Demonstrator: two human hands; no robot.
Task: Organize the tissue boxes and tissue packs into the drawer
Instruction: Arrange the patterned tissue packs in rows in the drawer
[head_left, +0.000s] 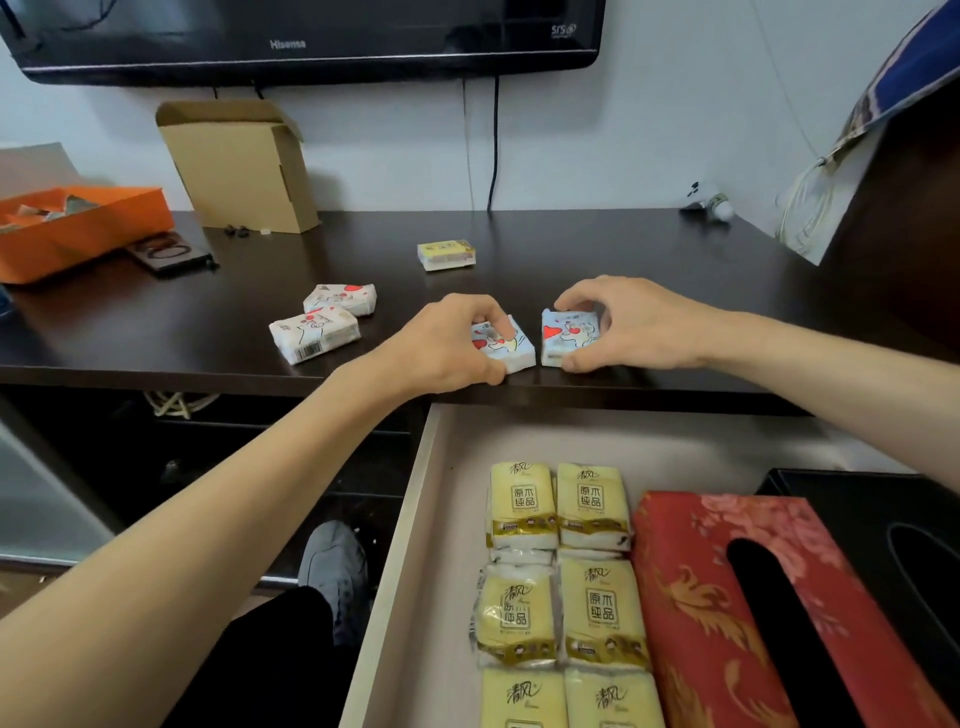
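Observation:
My left hand (447, 345) grips a small blue tissue pack with red hearts (511, 345) at the front edge of the dark table (649, 260). Beside it, my right hand (639, 322) grips a second blue heart pack (566, 335). Two white heart-print packs (314, 332) (340, 299) lie to the left on the table. One yellow pack (445, 254) sits farther back. Below, the open drawer (415, 519) holds several yellow tissue packs (558, 587) in two columns, a red floral tissue box (691, 597) and a black tissue box (883, 519) at its right.
An orange tray (78, 228) and a dark coaster holder (169, 253) stand at the table's left. An open cardboard box (244, 166) leans against the wall under a TV (311, 36). A cable (493, 145) hangs down. My shoe (335, 566) is left of the drawer.

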